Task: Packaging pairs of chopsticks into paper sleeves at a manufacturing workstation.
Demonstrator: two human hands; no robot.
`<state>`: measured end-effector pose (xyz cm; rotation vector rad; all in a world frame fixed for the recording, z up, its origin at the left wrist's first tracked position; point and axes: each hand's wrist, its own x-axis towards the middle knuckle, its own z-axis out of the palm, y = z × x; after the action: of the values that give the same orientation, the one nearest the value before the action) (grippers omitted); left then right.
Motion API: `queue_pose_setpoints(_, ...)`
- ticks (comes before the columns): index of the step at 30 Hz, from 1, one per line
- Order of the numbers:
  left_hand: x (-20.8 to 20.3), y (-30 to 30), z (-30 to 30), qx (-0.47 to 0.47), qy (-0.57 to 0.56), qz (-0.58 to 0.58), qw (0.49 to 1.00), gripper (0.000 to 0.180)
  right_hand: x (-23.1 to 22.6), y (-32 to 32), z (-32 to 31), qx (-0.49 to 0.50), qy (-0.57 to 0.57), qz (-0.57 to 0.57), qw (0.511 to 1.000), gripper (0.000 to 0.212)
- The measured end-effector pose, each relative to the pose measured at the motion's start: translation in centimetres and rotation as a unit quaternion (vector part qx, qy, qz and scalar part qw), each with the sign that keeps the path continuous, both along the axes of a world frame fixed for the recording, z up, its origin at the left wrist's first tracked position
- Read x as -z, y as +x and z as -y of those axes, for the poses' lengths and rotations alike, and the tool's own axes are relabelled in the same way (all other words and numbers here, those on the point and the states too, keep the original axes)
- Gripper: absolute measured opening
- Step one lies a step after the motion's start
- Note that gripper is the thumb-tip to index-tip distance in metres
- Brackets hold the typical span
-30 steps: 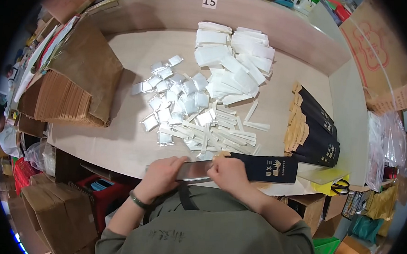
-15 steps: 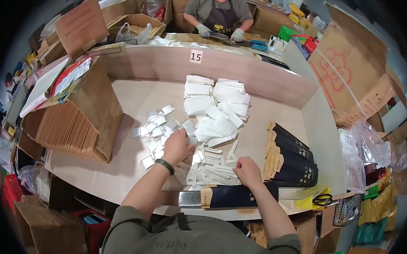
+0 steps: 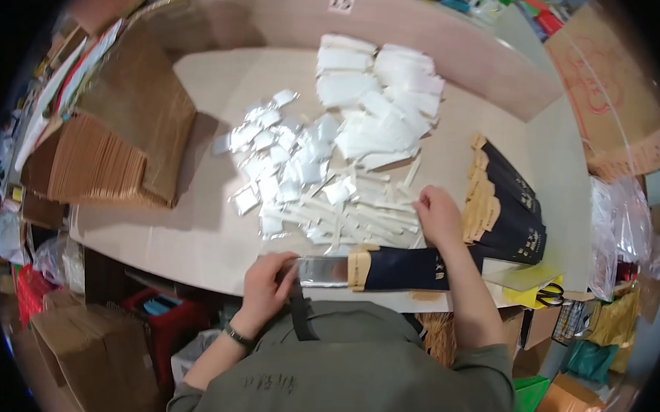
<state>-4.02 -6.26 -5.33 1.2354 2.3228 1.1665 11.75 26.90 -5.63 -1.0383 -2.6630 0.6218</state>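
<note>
1 black sleeve (image 3: pixel 401 269) lines the table's (image 3: pixel 172 235) near edge beside the left hand (image 3: pixel 268 283); right hand (image 3: pixel 441 218) by white sticks (image 3: pixel 380 214) (2 grips, can't tell).

On the surface (image 3: pixel 186 239), a carton (image 3: pixel 152 107) is standing at the left, and packets (image 3: pixel 276 157) are lying to its right. Slips (image 3: pixel 343 89) are sitting behind and to the right of the packets, toward the rear panel (image 3: pixel 265 22). Strips (image 3: pixel 381 220) are lying in front of the slips. A pouch (image 3: pixel 405 271) is lying along the front edge, an insert (image 3: pixel 323 271) projecting from its left end. Other pouches (image 3: pixel 510 212) are overlapping at the right, with scissors (image 3: pixel 551 296) resting in front of them.
</note>
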Motion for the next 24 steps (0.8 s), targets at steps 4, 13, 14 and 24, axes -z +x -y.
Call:
queue_pose_setpoints(4,-0.1,-0.3,-1.7,-0.017,0.086,-0.025,0.996,0.031,-2.5,-1.3,0.6,-0.049,0.018,0.011,0.999,0.019)
queue_pose_setpoints(13,-3.7,-7.2,0.6,0.000,0.089,-0.228,0.970,0.032,-3.5,-8.6,-4.2,0.031,-0.072,-0.209,0.975,0.018)
queue_pose_setpoints(14,-3.4,-11.3,1.4,-0.036,0.206,-0.295,0.932,0.021,-2.8,-9.0,-4.9,-0.023,-0.019,-0.092,0.995,0.017)
queue_pose_setpoints(24,-10.2,-28.6,9.1,-0.199,-0.201,-0.247,0.927,0.021,-1.5,-8.2,-4.6,-0.027,0.013,0.050,0.998,0.019)
